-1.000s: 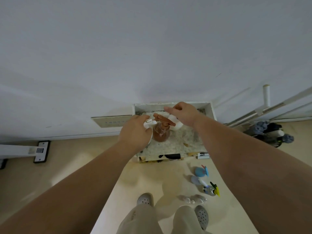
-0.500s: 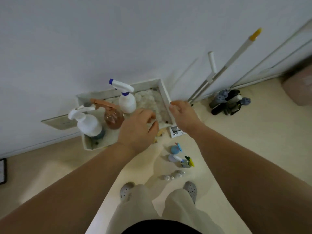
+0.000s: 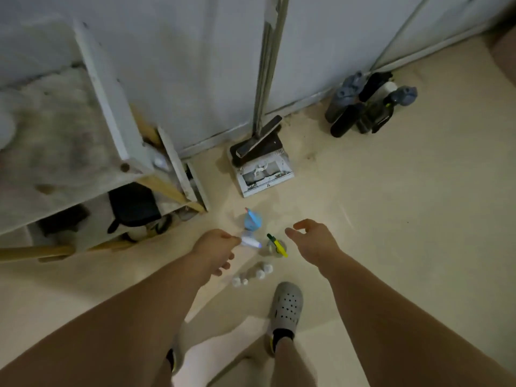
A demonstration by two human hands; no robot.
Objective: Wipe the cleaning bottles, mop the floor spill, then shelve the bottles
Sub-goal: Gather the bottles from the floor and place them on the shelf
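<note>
Three spray bottles stand together on the beige floor: a blue one (image 3: 251, 222), one with a white trigger and purple tip (image 3: 250, 242), and a clear one with a yellow and green trigger (image 3: 276, 246). My left hand (image 3: 216, 248) hangs just left of the white trigger, its fingers loosely curled and holding nothing. My right hand (image 3: 314, 240) hovers to the right of the clear bottle with its fingers spread. The white shelf rack (image 3: 111, 107) stands at the left; only part of its top tray shows.
Several small white-capped bottles (image 3: 255, 272) lie on the floor near my grey shoe (image 3: 287, 305). A long-handled broom and dustpan (image 3: 261, 163) lean on the wall behind. Dark bottles (image 3: 363, 107) cluster at the right by the wall. Dark items sit on the rack's lower shelf (image 3: 131, 205).
Both hands left the shelf's top tray and dropped to the floor bottles. My view swung down and right, so the bottles on the tray are out of sight.
</note>
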